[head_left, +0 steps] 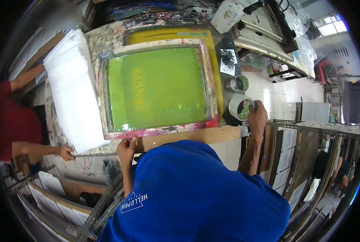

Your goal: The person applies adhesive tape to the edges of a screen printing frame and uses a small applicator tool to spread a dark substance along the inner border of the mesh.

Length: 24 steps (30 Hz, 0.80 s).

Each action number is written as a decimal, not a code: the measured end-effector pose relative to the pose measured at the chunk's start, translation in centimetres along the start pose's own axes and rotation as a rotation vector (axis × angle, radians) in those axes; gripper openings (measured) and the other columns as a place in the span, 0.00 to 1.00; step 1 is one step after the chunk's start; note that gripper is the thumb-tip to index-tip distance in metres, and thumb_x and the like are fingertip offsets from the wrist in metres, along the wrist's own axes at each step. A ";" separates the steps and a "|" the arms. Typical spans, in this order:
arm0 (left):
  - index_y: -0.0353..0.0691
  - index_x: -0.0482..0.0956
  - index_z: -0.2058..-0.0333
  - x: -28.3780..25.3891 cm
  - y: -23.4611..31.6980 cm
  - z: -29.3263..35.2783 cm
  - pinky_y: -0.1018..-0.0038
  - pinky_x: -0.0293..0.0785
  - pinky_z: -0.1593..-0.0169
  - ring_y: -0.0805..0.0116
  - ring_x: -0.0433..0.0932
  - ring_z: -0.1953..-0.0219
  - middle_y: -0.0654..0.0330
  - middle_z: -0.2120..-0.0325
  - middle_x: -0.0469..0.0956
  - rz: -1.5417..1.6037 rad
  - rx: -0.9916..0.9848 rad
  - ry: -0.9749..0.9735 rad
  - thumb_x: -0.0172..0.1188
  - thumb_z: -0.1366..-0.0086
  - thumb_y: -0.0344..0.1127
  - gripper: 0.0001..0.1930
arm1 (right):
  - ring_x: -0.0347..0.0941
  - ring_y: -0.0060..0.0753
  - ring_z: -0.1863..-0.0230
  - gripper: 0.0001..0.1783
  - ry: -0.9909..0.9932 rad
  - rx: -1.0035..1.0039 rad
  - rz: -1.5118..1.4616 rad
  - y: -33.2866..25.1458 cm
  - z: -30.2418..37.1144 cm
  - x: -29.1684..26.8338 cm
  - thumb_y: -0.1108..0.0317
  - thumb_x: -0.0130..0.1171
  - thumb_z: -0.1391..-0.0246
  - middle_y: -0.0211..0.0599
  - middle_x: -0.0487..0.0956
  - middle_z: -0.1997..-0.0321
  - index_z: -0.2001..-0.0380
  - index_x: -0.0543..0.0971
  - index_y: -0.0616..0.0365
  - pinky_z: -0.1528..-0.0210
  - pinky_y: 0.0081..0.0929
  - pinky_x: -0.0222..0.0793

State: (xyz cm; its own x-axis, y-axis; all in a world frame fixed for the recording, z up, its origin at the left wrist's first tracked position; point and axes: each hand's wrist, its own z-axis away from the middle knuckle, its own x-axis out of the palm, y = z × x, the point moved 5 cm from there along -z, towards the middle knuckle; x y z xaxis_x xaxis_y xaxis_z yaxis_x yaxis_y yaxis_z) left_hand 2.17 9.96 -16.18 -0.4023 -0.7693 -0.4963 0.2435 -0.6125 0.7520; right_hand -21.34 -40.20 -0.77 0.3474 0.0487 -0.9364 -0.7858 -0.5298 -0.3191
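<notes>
A screen-printing frame [156,131] with a green mesh lies on the worktable, its wooden rim stained with red and pink ink. My left hand [126,150] is at the rim's near left edge, its fingers closed on the wood. On the right, my right hand [258,115] grips the rim of a white tub [233,107] that has green and dark ink in it. Just beyond stands a second, smaller tub [239,83] with greenish residue. Under the green screen a yellow screen [215,52] sticks out at the back and right.
A tall stack of white sheets [73,88] lies left of the screen. A co-worker in a red shirt [16,117] has a hand [66,153] near its close corner. A dark-smeared paper [228,62] lies at the right. Metal shelving [287,157] stands at the near right.
</notes>
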 end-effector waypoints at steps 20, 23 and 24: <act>0.39 0.64 0.35 4.4 4.9 13.9 0.74 0.78 0.61 0.68 0.79 0.56 0.54 0.52 0.78 0.740 0.101 -0.281 0.66 0.39 0.53 0.39 | 0.78 0.62 0.60 0.14 -0.740 -0.790 -0.373 -18.9 10.9 6.4 0.69 0.58 0.47 0.58 0.79 0.61 0.60 0.75 0.66 0.58 0.49 0.72; 0.38 0.65 0.37 6.1 3.8 17.5 0.78 0.76 0.64 0.74 0.78 0.64 0.59 0.57 0.78 0.864 0.064 -0.166 0.70 0.40 0.37 0.35 | 0.76 0.62 0.59 0.14 -0.881 -1.022 -0.322 -20.5 16.3 8.2 0.68 0.58 0.49 0.57 0.78 0.60 0.60 0.74 0.66 0.57 0.52 0.72; 0.39 0.66 0.38 6.8 2.8 18.5 0.77 0.76 0.64 0.74 0.78 0.64 0.60 0.58 0.79 0.834 0.004 -0.142 0.70 0.40 0.36 0.33 | 0.76 0.63 0.59 0.14 -0.940 -1.072 -0.288 -20.8 18.0 8.6 0.69 0.58 0.49 0.57 0.77 0.60 0.60 0.74 0.65 0.56 0.52 0.72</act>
State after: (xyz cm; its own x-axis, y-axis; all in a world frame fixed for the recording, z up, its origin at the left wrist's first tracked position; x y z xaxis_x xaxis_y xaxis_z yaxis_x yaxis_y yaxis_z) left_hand -16.20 6.40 -9.47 -0.1991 -0.9388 0.2810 0.5066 0.1468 0.8496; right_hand -11.27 -13.51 -4.81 -0.3635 0.5631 -0.7422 0.1504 -0.7508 -0.6432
